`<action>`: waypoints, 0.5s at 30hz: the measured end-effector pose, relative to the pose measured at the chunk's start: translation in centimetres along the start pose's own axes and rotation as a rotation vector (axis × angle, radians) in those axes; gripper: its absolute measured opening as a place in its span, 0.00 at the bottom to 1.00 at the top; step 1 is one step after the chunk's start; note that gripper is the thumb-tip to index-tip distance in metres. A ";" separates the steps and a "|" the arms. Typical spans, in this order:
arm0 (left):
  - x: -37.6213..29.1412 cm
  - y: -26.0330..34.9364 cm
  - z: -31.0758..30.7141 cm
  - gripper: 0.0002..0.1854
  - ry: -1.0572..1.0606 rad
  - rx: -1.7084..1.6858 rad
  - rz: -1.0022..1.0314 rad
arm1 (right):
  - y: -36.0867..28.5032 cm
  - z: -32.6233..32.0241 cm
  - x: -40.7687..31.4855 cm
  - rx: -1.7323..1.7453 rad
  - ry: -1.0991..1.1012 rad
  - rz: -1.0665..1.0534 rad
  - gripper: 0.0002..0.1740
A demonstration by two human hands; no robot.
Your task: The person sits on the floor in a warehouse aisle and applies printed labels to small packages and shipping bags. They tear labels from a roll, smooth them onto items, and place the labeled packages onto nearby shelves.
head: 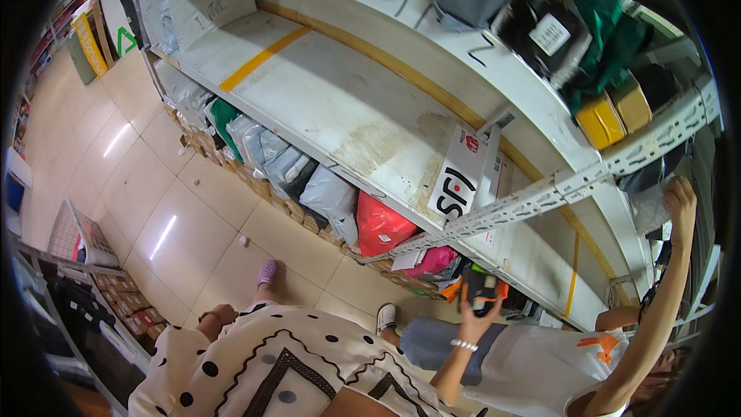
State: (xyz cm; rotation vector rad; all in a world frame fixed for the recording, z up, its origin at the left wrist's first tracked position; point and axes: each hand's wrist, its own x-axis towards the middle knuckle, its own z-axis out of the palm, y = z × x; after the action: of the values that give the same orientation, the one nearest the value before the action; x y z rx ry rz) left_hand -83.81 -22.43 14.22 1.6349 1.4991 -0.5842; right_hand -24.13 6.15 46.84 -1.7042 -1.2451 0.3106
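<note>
My left hand (226,313) hangs low beside my polka-dot garment, with a band on its wrist. It looks loosely curled, and its fingers are too small to make out. My right hand (481,318), wearing a white bead bracelet, grips a black and orange handheld device (481,291), slightly blurred. That device is in front of the lower shelf edge, near a pink bag (431,262) and a red plastic parcel (382,226). Beside me, a co-worker in a white shirt (538,353) raises an arm, the hand (679,200) touching a clear plastic package (649,208) on the upper shelf.
A white metal shelf (347,121) runs diagonally, with grey bagged parcels (333,197) beneath. Labelled black packages (550,35) and a yellow box (600,121) sit above. A perforated upright (532,194) divides it. A basket (84,237) and another rack (98,330) stand at left.
</note>
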 end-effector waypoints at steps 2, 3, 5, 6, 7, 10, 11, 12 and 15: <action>2.4 -2.2 -3.7 0.15 0.119 0.231 0.140 | -3.3 2.5 -4.2 0.141 -0.176 -0.010 0.56; 3.6 -3.2 -5.8 0.12 0.179 0.275 0.178 | -5.1 4.1 -6.2 0.227 -0.250 0.041 0.55; 5.8 -4.9 -9.7 0.15 0.350 -0.061 0.104 | -8.9 8.2 -8.5 0.269 -0.353 0.065 0.57; 6.8 -5.9 -11.8 0.18 0.362 -0.070 0.153 | -10.8 10.6 -8.7 0.248 -0.377 -0.007 0.56; 7.6 -6.8 -13.6 0.18 0.408 -0.148 0.142 | -12.6 13.0 -8.5 0.227 -0.408 -0.061 0.55; 8.8 -8.6 -17.8 0.20 0.443 -0.252 0.086 | -17.8 20.8 -6.1 0.115 -0.285 -0.365 0.55; 8.8 -9.1 -18.9 0.21 0.458 -0.295 0.077 | -19.4 23.6 -5.0 0.086 -0.226 -0.419 0.56; 8.6 -9.5 -19.9 0.21 0.474 -0.339 0.067 | -20.9 26.4 -3.8 0.083 -0.150 -0.389 0.56; 7.1 -11.0 -21.0 0.09 0.477 -0.087 0.097 | -24.5 33.3 -1.1 0.052 0.029 -0.223 0.53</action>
State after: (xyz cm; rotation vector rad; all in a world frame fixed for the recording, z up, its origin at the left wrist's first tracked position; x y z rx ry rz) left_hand -97.13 -1.81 17.40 1.8484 1.7372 -0.0706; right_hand -61.47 23.65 49.58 -1.5041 -1.3790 0.1828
